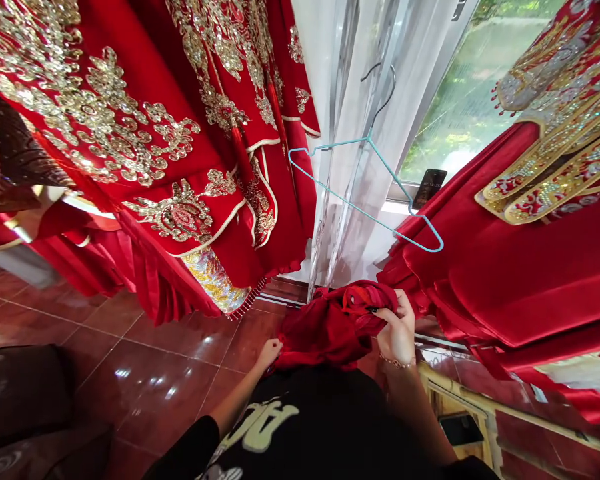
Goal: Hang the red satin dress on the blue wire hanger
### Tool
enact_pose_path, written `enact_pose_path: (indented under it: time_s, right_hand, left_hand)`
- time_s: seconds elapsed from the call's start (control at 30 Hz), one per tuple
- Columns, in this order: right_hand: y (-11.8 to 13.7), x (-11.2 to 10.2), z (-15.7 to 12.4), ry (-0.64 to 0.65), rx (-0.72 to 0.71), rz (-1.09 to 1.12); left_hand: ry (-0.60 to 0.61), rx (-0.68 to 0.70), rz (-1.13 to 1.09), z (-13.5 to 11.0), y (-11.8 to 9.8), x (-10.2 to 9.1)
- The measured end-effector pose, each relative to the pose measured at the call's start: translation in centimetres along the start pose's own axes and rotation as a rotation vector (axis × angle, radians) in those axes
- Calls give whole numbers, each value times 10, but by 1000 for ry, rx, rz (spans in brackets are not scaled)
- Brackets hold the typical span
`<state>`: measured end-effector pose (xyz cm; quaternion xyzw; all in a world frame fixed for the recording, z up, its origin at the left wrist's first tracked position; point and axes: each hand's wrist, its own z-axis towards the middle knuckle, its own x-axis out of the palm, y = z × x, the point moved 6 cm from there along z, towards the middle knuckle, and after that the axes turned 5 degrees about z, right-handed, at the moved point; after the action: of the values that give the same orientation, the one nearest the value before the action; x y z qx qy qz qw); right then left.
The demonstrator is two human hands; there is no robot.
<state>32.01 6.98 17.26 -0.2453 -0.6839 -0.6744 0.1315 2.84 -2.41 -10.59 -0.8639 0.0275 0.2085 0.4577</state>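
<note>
A bunched soft red satin garment point(330, 327) sits just above the person's black T-shirt point(300, 420), likely light and slippery, best held by its gathered folds. The right hand point(397, 327) pinches those folds; the left hand point(269, 353) clasps the lower edge, beneath a pale blue wire hanger point(390, 171).

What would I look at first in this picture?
The big red gown with shiny gold embroidery fills the upper left. A pale blue wire hanger hangs before the white curtain in the middle. Below it, the right hand grips a bunched red cloth.
</note>
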Motion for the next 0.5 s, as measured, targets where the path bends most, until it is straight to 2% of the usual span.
enact_pose_path:
  time_s: [0.1,0.23,0.37,0.5]
  right_hand:
    - [4,-4,3,-20,-12,12]
    - [10,-9,6,-67,-11,57]
    - [16,-14,6,-79,-12,67]
    - [21,-18,4,-68,-53,48]
  left_hand:
    - [-81,-54,-179,15,-13,-8]
    - [-161,-41,-431,33,-45,-15]
    - [-180,-25,-589,43,-75,-16]
    - [-148,-5,-625,43,-91,-13]
